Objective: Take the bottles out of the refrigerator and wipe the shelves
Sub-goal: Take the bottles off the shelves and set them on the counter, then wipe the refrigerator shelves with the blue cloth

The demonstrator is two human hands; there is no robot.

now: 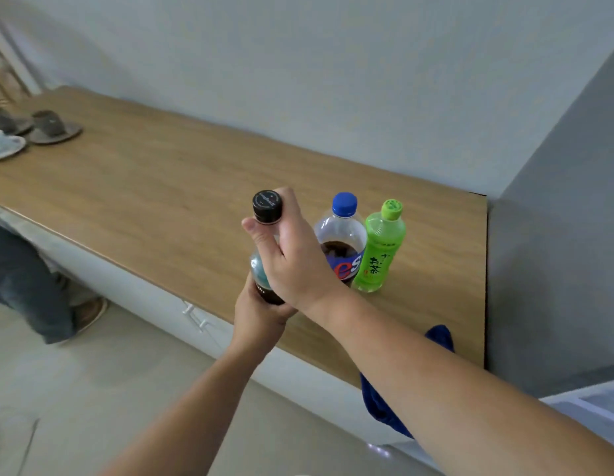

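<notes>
While both my hands grip the black-capped bottle (pixel 267 214) above the wooden counter (pixel 154 201), my right hand (pixel 291 255) is wrapped around its neck and shoulder and my left hand (pixel 260 317) is clamped on its base. Two bottles stand upright on the counter just beyond, touching: a blue-capped cola bottle (pixel 341 242) and a green tea bottle (pixel 381 249). A blue cloth (pixel 384 403) hangs over the counter's near edge.

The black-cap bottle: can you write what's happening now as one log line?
held: black-cap bottle | left hand at base | right hand at neck | on counter: blue-cap bottle, green bottle | blue cloth at edge
</notes>
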